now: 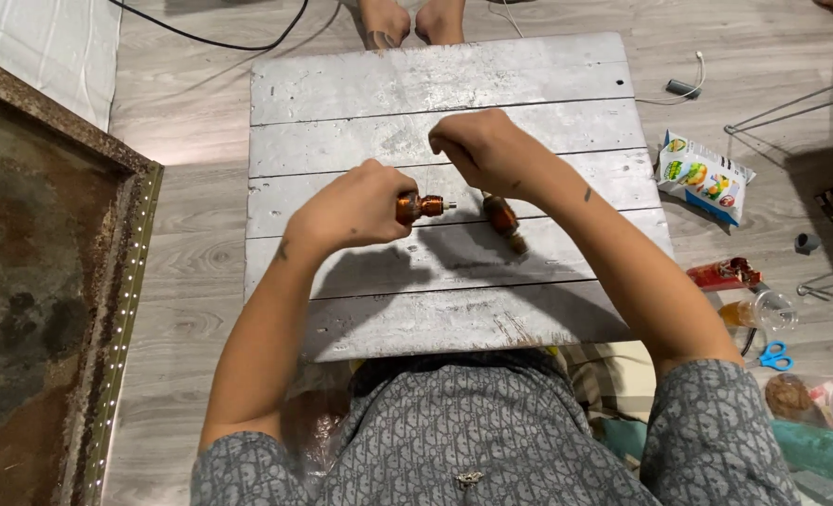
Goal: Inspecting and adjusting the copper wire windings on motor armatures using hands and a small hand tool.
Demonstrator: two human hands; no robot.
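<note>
Two hands work above a grey plank worktop point(435, 80) set low on the wood-look floor point(182, 112). At far left, a rusty metal-framed panel point(51, 281) lies on the floor beside the worktop. Left hand point(356, 208): the grip is pressed together around a copper-wound coil point(419, 206), held level just above the planks, with its pale tip pointing right. Right hand point(482, 150): fingers pinched together above and just right of that coil; whether a thin wire sits between them cannot be told. A second copper coil point(504, 220) lies on the worktop below the right wrist, tilted. Right of the worktop, on the floor: a white snack packet point(705, 176), a red wrapper point(724, 275), a clear plastic cup point(763, 309) on its side, and blue-handled scissors point(773, 356).
</note>
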